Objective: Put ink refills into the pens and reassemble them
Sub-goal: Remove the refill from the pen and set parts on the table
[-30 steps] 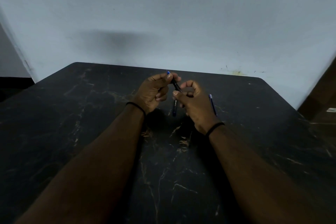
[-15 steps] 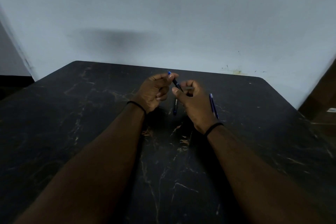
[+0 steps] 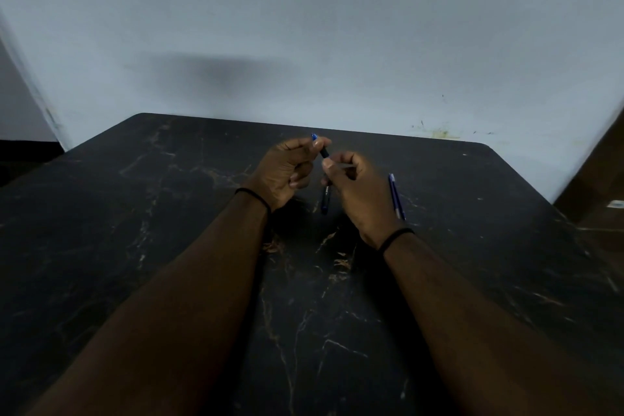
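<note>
Above the middle of the black marbled table (image 3: 169,246), my left hand (image 3: 283,172) pinches a short dark pen part with a blue end (image 3: 320,147) between thumb and forefinger. My right hand (image 3: 358,192) is close beside it, fingers curled round a thin pale refill (image 3: 344,166) that points toward the left hand. A dark blue pen barrel (image 3: 326,201) lies on the table under and between the hands. Another blue pen (image 3: 396,196) lies just right of my right hand.
A pale wall (image 3: 304,27) rises right behind the table's far edge. Something brown (image 3: 597,199) stands beyond the table's right corner. A black band circles each wrist.
My hands have stayed in place with only slight finger movement. The right hand's fingers have shifted so the pale refill now shows between them.
</note>
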Demonstrator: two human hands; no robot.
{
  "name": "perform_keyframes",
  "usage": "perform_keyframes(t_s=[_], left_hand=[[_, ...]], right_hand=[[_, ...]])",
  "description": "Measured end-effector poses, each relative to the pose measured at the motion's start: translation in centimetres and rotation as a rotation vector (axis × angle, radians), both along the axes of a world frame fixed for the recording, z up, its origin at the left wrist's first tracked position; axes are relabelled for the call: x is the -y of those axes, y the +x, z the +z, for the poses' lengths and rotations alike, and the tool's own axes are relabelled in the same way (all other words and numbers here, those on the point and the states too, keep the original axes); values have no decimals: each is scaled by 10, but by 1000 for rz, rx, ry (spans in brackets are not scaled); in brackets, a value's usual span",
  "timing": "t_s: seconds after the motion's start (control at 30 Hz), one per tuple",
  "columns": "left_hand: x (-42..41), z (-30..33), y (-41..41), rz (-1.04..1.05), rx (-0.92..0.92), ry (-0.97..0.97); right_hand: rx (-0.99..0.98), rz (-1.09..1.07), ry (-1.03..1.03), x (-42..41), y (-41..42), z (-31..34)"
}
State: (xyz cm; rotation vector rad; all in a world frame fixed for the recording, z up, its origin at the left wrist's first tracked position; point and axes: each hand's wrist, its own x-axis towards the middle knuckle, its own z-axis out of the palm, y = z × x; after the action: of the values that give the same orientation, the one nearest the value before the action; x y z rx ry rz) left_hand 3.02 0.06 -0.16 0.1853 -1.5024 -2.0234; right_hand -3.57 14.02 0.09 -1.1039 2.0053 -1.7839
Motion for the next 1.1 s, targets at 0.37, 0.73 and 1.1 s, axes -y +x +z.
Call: perform_keyframes(t_s=[0.37, 0.73, 1.1], left_hand=[[0, -1, 0, 9, 5, -15], [-5, 4, 3, 55, 60, -24], [7, 15, 7, 240, 9, 4]], right_hand=[[-15, 2, -20, 1, -3, -4], [-115, -34, -4, 4, -5, -9], [-385, -167, 74, 3, -12, -17]])
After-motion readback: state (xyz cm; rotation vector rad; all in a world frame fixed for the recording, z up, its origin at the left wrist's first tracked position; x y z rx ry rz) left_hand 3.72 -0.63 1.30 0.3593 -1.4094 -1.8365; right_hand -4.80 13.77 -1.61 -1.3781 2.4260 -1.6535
